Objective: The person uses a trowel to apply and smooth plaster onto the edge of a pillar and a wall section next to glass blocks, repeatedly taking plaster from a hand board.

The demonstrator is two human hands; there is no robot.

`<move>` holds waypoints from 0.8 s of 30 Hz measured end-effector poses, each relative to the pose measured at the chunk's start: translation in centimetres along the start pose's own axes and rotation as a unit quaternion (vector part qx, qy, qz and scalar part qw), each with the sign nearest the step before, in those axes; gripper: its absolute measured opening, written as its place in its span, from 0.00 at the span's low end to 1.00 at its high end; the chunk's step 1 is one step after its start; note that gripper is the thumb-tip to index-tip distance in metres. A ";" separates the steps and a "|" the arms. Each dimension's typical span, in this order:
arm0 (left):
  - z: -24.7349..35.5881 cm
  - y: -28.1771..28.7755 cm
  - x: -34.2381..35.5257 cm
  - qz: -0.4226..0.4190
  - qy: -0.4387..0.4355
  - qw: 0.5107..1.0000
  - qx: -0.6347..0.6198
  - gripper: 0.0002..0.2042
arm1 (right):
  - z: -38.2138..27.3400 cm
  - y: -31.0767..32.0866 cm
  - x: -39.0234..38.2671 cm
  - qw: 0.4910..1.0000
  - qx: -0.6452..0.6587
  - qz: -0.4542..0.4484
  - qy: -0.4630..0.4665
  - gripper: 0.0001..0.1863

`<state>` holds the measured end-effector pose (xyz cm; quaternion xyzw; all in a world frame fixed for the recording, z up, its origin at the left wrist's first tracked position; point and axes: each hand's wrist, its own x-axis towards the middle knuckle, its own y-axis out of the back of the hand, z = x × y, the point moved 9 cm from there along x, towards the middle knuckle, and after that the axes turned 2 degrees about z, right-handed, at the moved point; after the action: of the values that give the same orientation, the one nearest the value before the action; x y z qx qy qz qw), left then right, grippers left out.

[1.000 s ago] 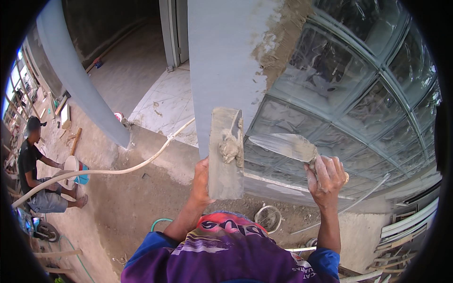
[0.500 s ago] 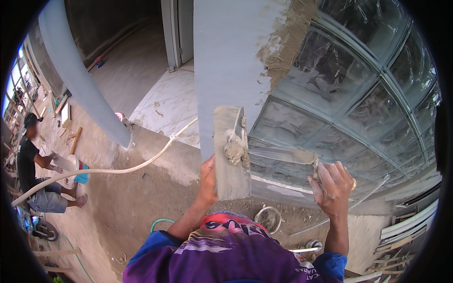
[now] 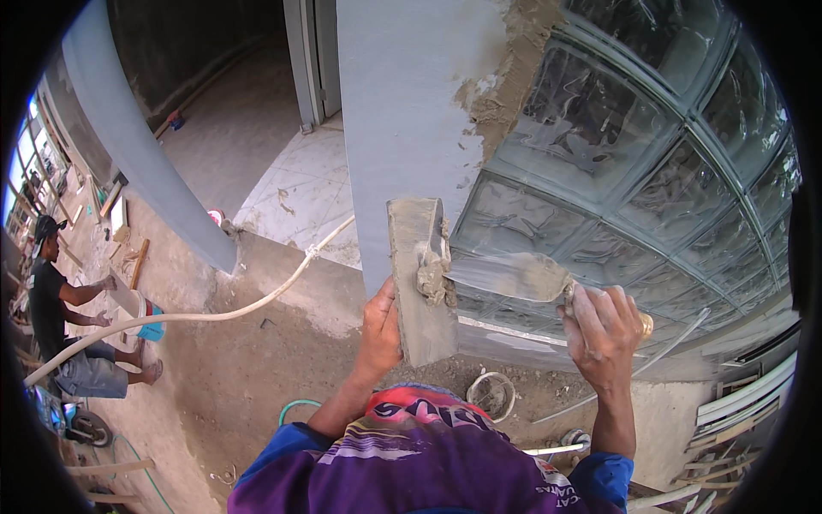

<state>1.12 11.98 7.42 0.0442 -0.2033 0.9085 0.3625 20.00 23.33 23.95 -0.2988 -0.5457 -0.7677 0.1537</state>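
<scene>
Grasping the float (image 3: 428,338) in my left hand (image 3: 379,330) and the trowel (image 3: 514,275) in my right hand (image 3: 604,330), its tip at the mortar clump (image 3: 431,279) on the float, I should hold the float level, the trowel low.

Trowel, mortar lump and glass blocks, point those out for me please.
Trowel (image 3: 511,276): head view, on the middle of its blade.
Mortar lump (image 3: 433,278): head view, on its middle.
Glass blocks (image 3: 676,197): head view, on one block's face.
</scene>
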 end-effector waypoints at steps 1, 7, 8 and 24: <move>0.0 -0.1 -0.1 -0.002 -0.004 1.000 -0.006 0.18 | 0.0 -0.1 0.0 1.000 0.000 -0.009 -0.003 0.22; 0.1 0.2 -0.7 -0.002 -0.023 1.000 -0.005 0.19 | 0.0 1.0 0.1 1.000 0.001 0.024 -0.002 0.22; 0.1 0.2 -0.5 -0.005 -0.030 0.999 -0.008 0.19 | 0.2 1.2 0.3 1.000 -0.003 0.028 -0.003 0.22; -3.9 -1.2 2.0 -0.030 0.027 0.980 -0.194 0.15 | 8.4 25.4 13.6 0.946 -0.174 0.275 -0.003 0.13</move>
<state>0.70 15.59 4.69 -0.0457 -0.3641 0.8413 0.3970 26.18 23.27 53.37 -0.4613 -0.3005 -0.7781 0.3025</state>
